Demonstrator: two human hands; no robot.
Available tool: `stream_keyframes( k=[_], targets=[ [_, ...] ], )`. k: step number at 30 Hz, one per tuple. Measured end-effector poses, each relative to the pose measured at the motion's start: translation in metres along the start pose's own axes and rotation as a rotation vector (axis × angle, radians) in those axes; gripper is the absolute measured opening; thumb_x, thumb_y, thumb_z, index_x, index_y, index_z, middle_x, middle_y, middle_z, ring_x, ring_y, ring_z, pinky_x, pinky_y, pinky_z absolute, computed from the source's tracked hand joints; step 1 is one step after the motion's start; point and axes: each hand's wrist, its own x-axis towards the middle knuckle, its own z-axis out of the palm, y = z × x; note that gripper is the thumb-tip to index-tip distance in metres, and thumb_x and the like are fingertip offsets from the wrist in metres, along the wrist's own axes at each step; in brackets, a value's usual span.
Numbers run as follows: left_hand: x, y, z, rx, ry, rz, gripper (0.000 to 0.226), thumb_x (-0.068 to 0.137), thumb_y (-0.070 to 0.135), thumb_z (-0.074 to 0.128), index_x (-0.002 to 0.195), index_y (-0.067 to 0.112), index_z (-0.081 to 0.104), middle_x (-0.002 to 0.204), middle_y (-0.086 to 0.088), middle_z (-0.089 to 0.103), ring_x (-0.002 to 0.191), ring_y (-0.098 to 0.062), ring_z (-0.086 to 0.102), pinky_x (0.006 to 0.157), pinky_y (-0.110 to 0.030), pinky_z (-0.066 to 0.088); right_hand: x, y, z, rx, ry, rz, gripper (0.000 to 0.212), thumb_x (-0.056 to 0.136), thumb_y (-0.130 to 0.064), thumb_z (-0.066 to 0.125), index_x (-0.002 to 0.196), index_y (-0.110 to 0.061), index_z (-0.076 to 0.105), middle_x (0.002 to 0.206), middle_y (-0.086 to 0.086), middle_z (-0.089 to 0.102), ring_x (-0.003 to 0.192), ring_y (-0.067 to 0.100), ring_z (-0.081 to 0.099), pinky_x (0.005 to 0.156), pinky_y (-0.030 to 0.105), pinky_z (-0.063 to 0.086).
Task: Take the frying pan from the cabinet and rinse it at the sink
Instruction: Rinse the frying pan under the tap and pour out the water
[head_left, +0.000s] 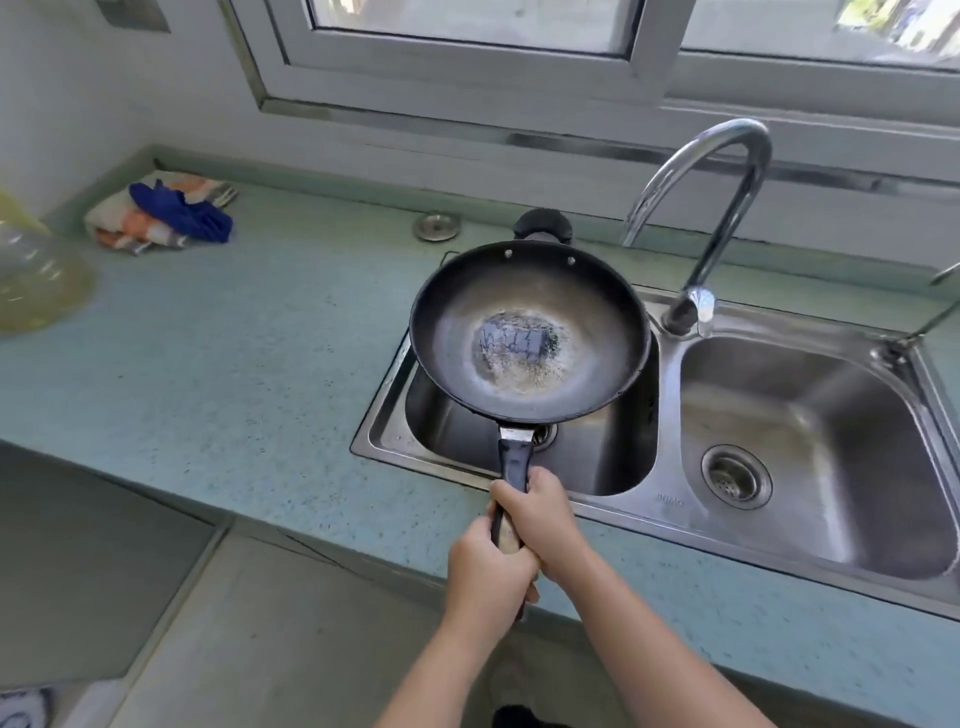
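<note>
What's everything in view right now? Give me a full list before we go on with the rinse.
Black round frying pan: one, black, held over the sink's left basin.
Stainless-steel double-basin sink: one, silver, set in the countertop.
Curved chrome faucet: one, silver, behind the basins.
Round metal disc: one, silver, on the counter behind the sink.
Black knob-like object: one, black, behind the pan's far rim, partly hidden.
Crumpled cloths: a pile, orange-white and blue, back left of the counter.
Clear plastic bottle: one, yellowish contents, left edge.
Speckled countertop: one, teal.
Metal-framed window: grey, above the counter.
Left hand: grips the handle's end.
Right hand: grips the handle just ahead.
</note>
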Motion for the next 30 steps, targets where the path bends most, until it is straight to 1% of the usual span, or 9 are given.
stream_keyframes(
  k=[2,4,6,10,14,18,22,25,30],
  targets=[
    [0.003,-0.003,0.003,0.014,-0.012,-0.009,0.01,0.076,0.003,0.059,0.071,0.011,0.057,0.049,-0.001,0.058,0.029,-0.01,0.052,0.034,-0.021,0.039,0.003,0.006,-0.002,0.019,0.015,0.029,0.016,0.073,-0.013,0.058,0.069,-0.011,0.043,0.068,0.012,0.052,0.063,0.021,0.05,0.06,0.032,0.04],
    [0.005,-0.006,0.005,0.041,-0.023,-0.016,0.003,0.075,0.004,0.059,0.076,0.007,0.06,0.05,-0.004,0.059,0.03,-0.01,0.052,0.034,-0.021,0.039,0.006,0.013,-0.004,0.034,0.021,0.051,0.015,0.076,-0.009,0.057,0.071,-0.01,0.043,0.068,0.011,0.051,0.063,0.02,0.05,0.06,0.031,0.04],
    [0.007,-0.009,0.005,0.054,-0.027,-0.025,0.007,0.074,0.004,0.058,0.079,0.006,0.061,0.05,-0.005,0.059,0.029,-0.011,0.051,0.033,-0.02,0.039,0.008,0.018,-0.003,0.041,0.022,0.074,0.015,0.077,-0.01,0.057,0.071,-0.011,0.043,0.068,0.009,0.049,0.064,0.021,0.048,0.061,0.032,0.039],
    [0.011,-0.014,0.007,0.077,-0.028,-0.026,0.012,0.074,0.002,0.057,0.072,0.014,0.058,0.052,-0.004,0.06,0.03,-0.011,0.053,0.033,-0.019,0.04,0.011,0.026,0.0,0.029,0.035,0.083,0.015,0.073,-0.016,0.058,0.071,-0.011,0.044,0.067,0.009,0.05,0.063,0.02,0.048,0.06,0.032,0.039],
    [0.015,-0.022,0.006,0.066,-0.02,-0.041,0.015,0.074,0.002,0.059,0.067,0.014,0.057,0.046,0.003,0.057,0.031,-0.012,0.054,0.038,-0.023,0.045,0.011,0.03,0.003,0.015,0.047,0.092,0.02,0.078,-0.008,0.057,0.064,-0.012,0.043,0.056,0.001,0.051,0.05,0.01,0.048,0.051,0.022,0.039],
    [0.019,-0.03,0.005,0.081,-0.022,-0.018,0.01,0.077,0.007,0.062,0.071,0.012,0.057,0.049,0.0,0.057,0.028,-0.004,0.049,0.034,-0.017,0.039,0.014,0.035,0.008,-0.058,0.068,0.083,0.014,0.072,-0.018,0.059,0.068,-0.01,0.049,0.066,0.009,0.057,0.062,0.021,0.053,0.059,0.033,0.044],
    [0.021,-0.034,0.004,0.057,-0.032,-0.007,0.016,0.081,0.003,0.06,0.072,0.015,0.055,0.053,-0.001,0.058,0.029,-0.002,0.05,0.033,-0.015,0.038,0.015,0.038,0.011,-0.117,0.071,0.097,0.012,0.076,-0.018,0.059,0.071,-0.01,0.052,0.061,-0.001,0.06,0.061,0.019,0.057,0.061,0.029,0.044],
    [0.022,-0.039,0.002,0.055,-0.027,0.001,0.013,0.082,0.003,0.059,0.08,0.016,0.058,0.062,-0.004,0.062,0.031,-0.003,0.053,0.034,-0.015,0.039,0.015,0.038,0.013,-0.154,0.089,0.102,0.019,0.075,-0.025,0.059,0.078,-0.007,0.058,0.068,0.001,0.066,0.068,0.023,0.063,0.066,0.031,0.048],
    [0.023,-0.043,0.001,0.037,-0.021,0.016,0.009,0.082,0.002,0.061,0.085,0.01,0.059,0.07,-0.005,0.063,0.034,-0.002,0.057,0.036,-0.013,0.04,0.012,0.037,0.014,-0.161,0.11,0.113,0.019,0.079,-0.029,0.062,0.081,-0.012,0.055,0.076,0.003,0.07,0.077,0.024,0.066,0.072,0.033,0.049]
  ],
)
